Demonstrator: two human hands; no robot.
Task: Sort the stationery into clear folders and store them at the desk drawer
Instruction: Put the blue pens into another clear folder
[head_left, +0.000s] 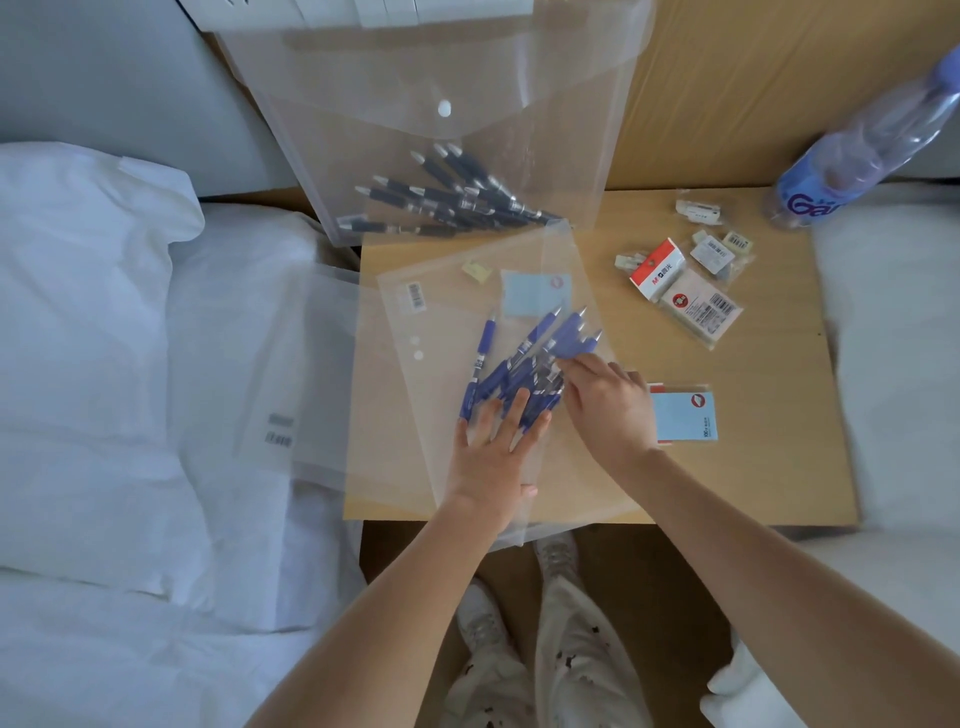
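The left hand (493, 441) lies flat, fingers spread, pressing a clear folder (441, 374) on the desk (769, 467). The right hand (605, 405) pinches the blue pens (524, 364) bunched on that folder. Behind the folder, black pens (457, 202) sit inside another folder (441, 130). Just right of the folder lie a blue notepad (683, 415) and packets (685, 291).

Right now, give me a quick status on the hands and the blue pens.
Left hand flat on blue pens. Right hand pinching one. Clear folder underneath; black pens already foldered. Nothing blocking.
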